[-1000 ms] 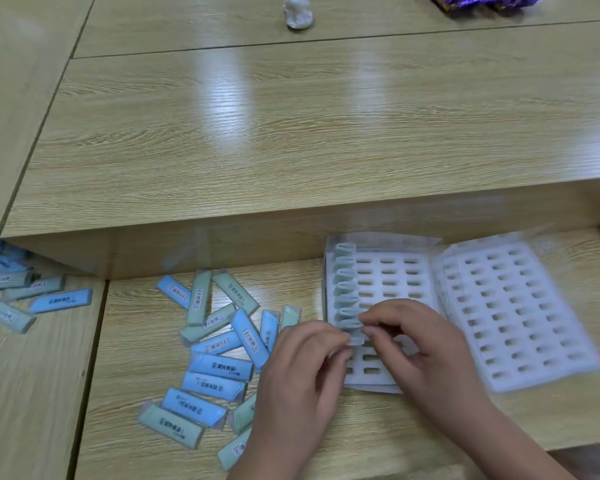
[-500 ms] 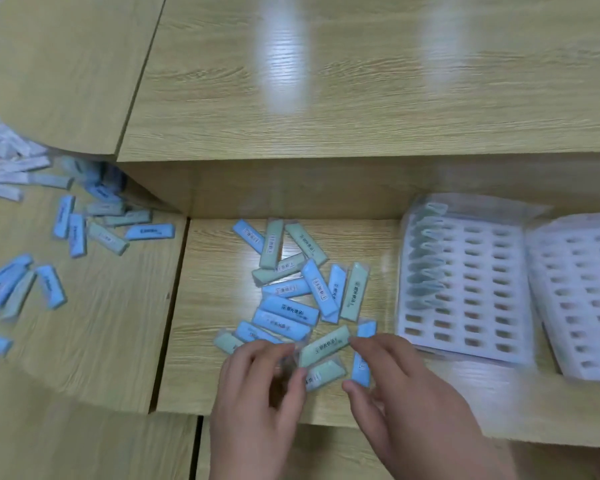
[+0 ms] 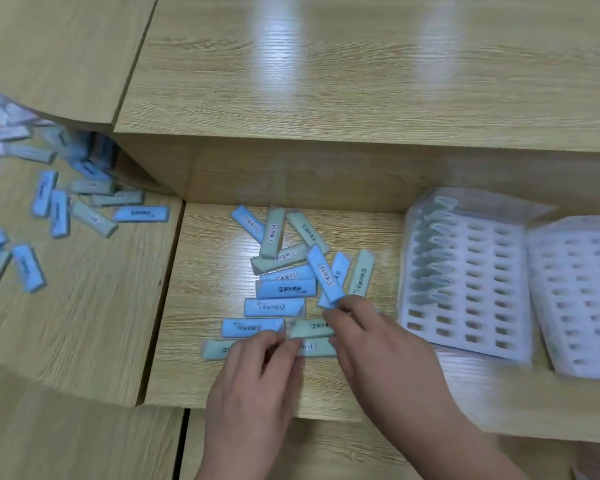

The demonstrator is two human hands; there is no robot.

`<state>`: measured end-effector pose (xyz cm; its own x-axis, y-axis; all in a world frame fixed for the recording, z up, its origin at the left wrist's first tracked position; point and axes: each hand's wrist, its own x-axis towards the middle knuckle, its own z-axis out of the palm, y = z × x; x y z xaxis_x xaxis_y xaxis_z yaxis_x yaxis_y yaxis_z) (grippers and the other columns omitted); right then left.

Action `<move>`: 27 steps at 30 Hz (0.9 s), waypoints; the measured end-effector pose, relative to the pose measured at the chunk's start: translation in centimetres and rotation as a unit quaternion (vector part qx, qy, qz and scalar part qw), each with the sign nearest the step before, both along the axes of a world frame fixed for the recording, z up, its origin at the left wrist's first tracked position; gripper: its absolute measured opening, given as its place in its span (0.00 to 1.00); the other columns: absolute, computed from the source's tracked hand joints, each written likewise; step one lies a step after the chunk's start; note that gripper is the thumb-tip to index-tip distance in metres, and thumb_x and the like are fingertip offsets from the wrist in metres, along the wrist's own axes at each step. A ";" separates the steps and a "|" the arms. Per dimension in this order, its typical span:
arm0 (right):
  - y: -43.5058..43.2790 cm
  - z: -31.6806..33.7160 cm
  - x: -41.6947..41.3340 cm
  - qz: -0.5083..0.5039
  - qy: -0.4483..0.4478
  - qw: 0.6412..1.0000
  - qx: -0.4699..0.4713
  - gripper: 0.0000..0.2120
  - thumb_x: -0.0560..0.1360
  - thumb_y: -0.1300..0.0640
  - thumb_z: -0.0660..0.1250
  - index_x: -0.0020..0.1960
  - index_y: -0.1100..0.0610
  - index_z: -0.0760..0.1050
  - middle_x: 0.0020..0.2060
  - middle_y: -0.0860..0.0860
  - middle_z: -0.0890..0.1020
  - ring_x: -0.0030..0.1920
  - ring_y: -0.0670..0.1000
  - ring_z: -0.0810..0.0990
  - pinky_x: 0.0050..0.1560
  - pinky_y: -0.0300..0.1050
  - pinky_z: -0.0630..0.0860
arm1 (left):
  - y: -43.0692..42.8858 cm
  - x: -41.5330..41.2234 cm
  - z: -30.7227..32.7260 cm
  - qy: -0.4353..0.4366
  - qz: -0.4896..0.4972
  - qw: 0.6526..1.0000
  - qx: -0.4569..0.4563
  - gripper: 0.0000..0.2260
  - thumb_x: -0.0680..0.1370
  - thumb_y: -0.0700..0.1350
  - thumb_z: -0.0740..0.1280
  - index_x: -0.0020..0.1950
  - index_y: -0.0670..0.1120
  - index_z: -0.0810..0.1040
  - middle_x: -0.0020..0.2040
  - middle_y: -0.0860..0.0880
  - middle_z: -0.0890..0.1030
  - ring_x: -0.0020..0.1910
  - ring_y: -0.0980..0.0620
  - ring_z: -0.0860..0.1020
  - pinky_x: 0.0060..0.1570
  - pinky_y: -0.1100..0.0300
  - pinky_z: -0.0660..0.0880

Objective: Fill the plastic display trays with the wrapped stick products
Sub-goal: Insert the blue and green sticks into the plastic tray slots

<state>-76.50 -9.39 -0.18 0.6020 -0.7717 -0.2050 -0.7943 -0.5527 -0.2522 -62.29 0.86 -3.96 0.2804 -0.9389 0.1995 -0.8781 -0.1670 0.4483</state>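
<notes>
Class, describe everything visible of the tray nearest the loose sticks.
The tray is white moulded plastic, a grid of small oblong slots, under what looks like clear film. It lies flat on the desk, right of the loose sticks. Its leftmost column holds green sticks standing on end; that column's nearest slots and all other columns are empty. A second tray seems to abut its right edge.

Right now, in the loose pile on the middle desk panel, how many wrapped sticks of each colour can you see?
Blue wrapped sticks: 7
Green wrapped sticks: 7
Total: 14 in view; the right hand lies over the pile's near corner and may hide more.
</notes>
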 end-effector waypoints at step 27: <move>-2.7 0.8 -11.0 -0.260 -0.429 0.857 0.117 0.22 0.72 0.48 0.68 0.65 0.40 0.70 0.38 0.45 0.79 0.34 0.47 0.77 0.35 0.33 0.74 | -6.8 -5.0 5.4 0.447 0.065 0.892 0.025 0.08 0.72 0.46 0.74 0.47 0.59 0.81 0.39 0.50 0.82 0.36 0.55 0.80 0.38 0.63 0.78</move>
